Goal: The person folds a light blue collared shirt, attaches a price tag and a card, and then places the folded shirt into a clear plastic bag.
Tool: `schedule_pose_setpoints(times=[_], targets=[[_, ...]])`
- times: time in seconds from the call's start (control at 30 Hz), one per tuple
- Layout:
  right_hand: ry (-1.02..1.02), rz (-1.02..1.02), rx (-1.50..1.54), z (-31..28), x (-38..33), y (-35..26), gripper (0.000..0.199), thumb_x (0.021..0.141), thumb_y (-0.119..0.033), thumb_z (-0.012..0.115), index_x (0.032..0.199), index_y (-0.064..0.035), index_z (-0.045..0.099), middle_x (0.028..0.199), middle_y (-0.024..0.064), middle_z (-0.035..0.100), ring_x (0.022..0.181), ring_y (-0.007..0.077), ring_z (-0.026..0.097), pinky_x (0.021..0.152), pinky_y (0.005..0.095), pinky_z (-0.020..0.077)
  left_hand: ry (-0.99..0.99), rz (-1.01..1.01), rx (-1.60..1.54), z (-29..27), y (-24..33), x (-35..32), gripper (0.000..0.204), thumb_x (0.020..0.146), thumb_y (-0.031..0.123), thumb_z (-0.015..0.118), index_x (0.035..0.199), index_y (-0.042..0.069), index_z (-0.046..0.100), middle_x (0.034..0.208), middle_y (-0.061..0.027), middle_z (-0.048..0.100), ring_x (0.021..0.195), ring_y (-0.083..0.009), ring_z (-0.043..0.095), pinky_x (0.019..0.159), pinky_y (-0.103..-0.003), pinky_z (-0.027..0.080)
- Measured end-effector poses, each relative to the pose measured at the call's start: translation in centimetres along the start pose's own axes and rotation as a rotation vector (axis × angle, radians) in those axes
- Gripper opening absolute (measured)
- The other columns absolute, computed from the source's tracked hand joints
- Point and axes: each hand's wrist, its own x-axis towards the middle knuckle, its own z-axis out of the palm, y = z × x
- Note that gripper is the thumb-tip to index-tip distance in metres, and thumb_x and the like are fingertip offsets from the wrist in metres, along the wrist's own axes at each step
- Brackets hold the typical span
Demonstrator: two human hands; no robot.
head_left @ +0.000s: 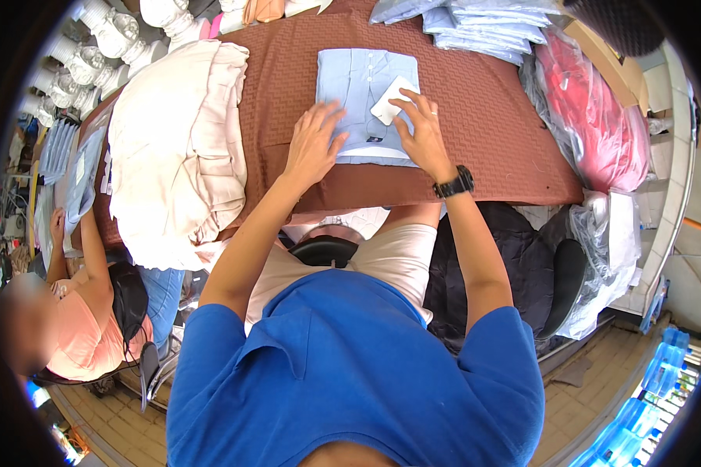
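A folded light blue shirt (pixel 354 78) lies on the brown cloth in front of me, its button front facing up. My left hand (pixel 316 142) rests at its left edge, fingers spread over the fabric and holding nothing. On the right part of the shirt a white hang tag (pixel 391 101) lies at a slant, with a thin dark string by it. My right hand (pixel 424 134) touches the tag's right edge with its fingertips, fingers apart and bent. A small dark label (pixel 375 140) shows near the shirt's lower edge.
The table's brown textured cloth (pixel 280 78) spreads around the shirt. A heap of cream fabric (pixel 181 156) lies at left. Bagged blue shirts (pixel 483 31) are stacked at far right, beside bagged red garments (pixel 588 117). A co-worker (pixel 89 319) sits at left, handling a bagged garment.
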Motion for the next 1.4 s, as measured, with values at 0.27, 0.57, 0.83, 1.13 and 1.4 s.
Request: schedule_pose_setpoints(times=[0.27, 0.57, 0.83, 1.13, 1.4], targets=[[0.008, 0.159, 0.004, 1.8, 1.9, 6.3, 0.028, 0.088, -0.008, 0.070, 0.115, -0.0052, 0.069, 0.115, 0.0213, 0.063, 0.108, 0.0406, 0.058, 0.095, 0.0505, 0.0455, 0.157, 0.020, -0.077, 1.4, -3.2, 7.9, 0.041, 0.099, 0.020, 0.060, 0.138, 0.010, 0.056, 0.152, -0.0131, 0.046, 0.142, -0.0356, 0.040, 0.116, -0.052, 0.032], [0.002, 0.249, -0.214, 6.1, 1.4, 3.3, 0.039, 0.086, -0.022, 0.075, 0.116, 0.0015, 0.065, 0.110, 0.0288, 0.059, 0.105, 0.0435, 0.058, 0.095, 0.0519, 0.0440, -0.114, 0.092, 0.239, 8.8, -3.4, 10.5, 0.046, 0.108, 0.044, 0.038, 0.153, 0.037, 0.044, 0.168, 0.0028, 0.025, 0.156, -0.0325, 0.017, 0.124, -0.057, 0.015], [0.034, 0.536, -0.226, 7.3, 3.4, 2.8, 0.069, 0.080, -0.043, 0.080, 0.116, 0.0093, 0.052, 0.107, 0.0371, 0.055, 0.100, 0.0496, 0.059, 0.090, 0.0541, 0.0477, -0.191, 0.076, 0.080, 9.0, -4.0, 11.4, 0.050, 0.104, 0.027, 0.047, 0.153, 0.038, 0.044, 0.166, 0.0036, 0.029, 0.156, -0.0319, 0.017, 0.126, -0.055, 0.013], [-0.146, 0.648, -0.337, 7.2, 4.9, 0.8, 0.071, 0.071, -0.034, 0.081, 0.118, 0.0074, 0.046, 0.116, 0.0360, 0.050, 0.097, 0.0490, 0.063, 0.081, 0.0518, 0.0567, 0.092, -0.334, -0.222, 2.2, -3.3, 6.5, 0.034, 0.092, 0.007, 0.063, 0.126, 0.009, 0.060, 0.118, -0.0144, 0.059, 0.116, -0.0364, 0.056, 0.100, -0.044, 0.046], [-0.115, 0.566, -0.264, 6.9, 4.9, 0.8, 0.064, 0.072, -0.020, 0.076, 0.121, 0.0055, 0.044, 0.115, 0.0345, 0.050, 0.094, 0.0520, 0.064, 0.076, 0.0501, 0.0589, 0.057, -0.101, -0.153, -0.9, 0.4, -0.7, 0.026, 0.090, 0.015, 0.070, 0.115, 0.008, 0.064, 0.112, -0.0123, 0.055, 0.105, -0.0332, 0.054, 0.089, -0.044, 0.044]])
